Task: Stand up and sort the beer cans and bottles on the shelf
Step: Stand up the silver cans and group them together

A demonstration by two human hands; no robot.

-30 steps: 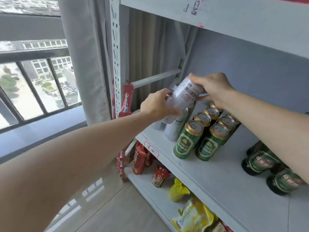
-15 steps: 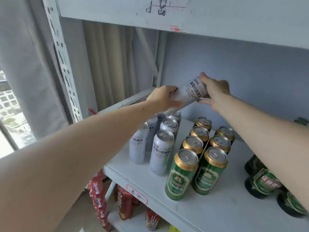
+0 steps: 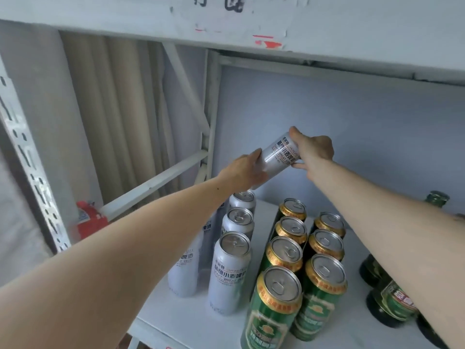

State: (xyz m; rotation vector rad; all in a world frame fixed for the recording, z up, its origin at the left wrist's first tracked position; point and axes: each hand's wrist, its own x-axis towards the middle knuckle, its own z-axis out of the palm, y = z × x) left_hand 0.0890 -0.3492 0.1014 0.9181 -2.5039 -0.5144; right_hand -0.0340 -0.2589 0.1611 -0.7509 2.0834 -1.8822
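Hands meet high in the middle, and both are wrapped around one silver can (image 3: 276, 159). The left hand (image 3: 242, 171) grips the low end of the can. The right hand (image 3: 313, 149) grips the high end, with a finger over the top and the thumb under it. The can lies tilted in the air, with its high end pointing to 2 o'clock. It is up above the other cans and does not touch them.

Down on the white shelf (image 3: 191, 323) more cans stand upright. At about 7 o'clock from the held can stands a row of silver cans (image 3: 230, 270), one behind the other. One more silver can (image 3: 185, 270) stands just beside them at 9 o'clock, partly hidden by the left arm. The green cans with gold rims (image 3: 297, 273) stand just beside the silver row, at 3 o'clock from it. They are in two rows and packed close, touching each other. The front green can (image 3: 273, 311) is nearest, at 6 o'clock in the view.

Dark green bottles (image 3: 388, 298) are at 4 o'clock, partly hidden by the right arm. I cannot tell if they stand or lie. One green bottle top (image 3: 436, 199) peeks over the right arm at 3 o'clock.

A red pack (image 3: 88, 220) hangs at 9 o'clock, by the metal post (image 3: 32, 177). Another shelf board (image 3: 251, 21) is at 12 o'clock, with a torn paper label (image 3: 266, 40) on its edge.
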